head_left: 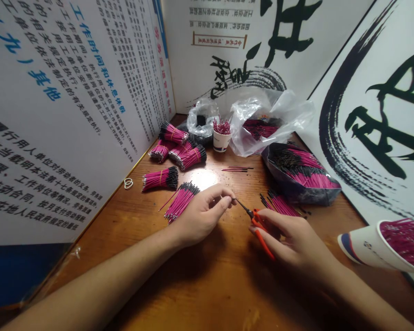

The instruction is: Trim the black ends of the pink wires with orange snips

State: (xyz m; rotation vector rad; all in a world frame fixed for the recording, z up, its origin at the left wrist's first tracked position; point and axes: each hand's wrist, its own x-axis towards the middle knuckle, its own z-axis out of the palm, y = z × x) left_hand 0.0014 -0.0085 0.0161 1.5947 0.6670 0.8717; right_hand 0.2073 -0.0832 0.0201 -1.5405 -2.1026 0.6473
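My left hand (203,211) is closed in a pinch, thumb against forefinger. Whatever lies between its fingertips is mostly hidden; only a small dark end shows. In my right hand (298,236) is a pair of orange-handled scissors (265,243), its thin dark blades pointing at the left fingertips and reaching them. Just behind my left hand lies a loose pile of magenta wires (181,202) with black ends. Another loose group of magenta wires (283,204) rests beyond my right hand, and a few single wires (237,169) lie farther back on the wooden table (207,285).
Several banded wire bundles (188,156) sit at the back left, near a paper cup (221,142) of wires. Clear plastic bags (241,138) and a dark open bag (296,195) of wires stand back right. A tilted cup (364,243) is far right. Printed panels (207,69) enclose the table.
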